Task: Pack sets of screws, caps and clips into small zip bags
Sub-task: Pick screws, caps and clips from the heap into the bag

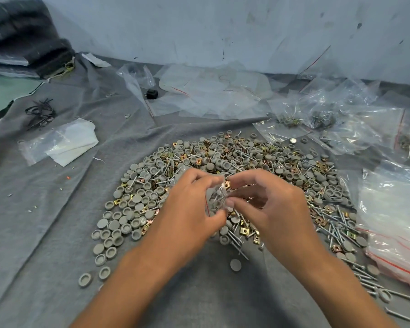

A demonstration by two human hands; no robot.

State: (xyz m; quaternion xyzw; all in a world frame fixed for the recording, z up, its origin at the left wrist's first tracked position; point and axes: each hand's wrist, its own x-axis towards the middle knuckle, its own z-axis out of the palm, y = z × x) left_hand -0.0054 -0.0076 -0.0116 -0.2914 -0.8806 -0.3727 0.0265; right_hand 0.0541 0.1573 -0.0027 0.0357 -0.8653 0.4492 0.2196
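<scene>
Over the near middle of a heap of grey caps (118, 224), brass clips (244, 230) and screws (234, 240), both hands pinch a small clear zip bag (217, 197): left hand (189, 209) fingers curled on its left edge, right hand (268, 204) fingers on its right. Screws show inside it.

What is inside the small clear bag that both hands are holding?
Through the small clear bag, several silver screws show, standing roughly upright. The left hand and right hand pinch it above the pile. Fingers cover its edges, so any caps or clips inside cannot be seen.
</scene>
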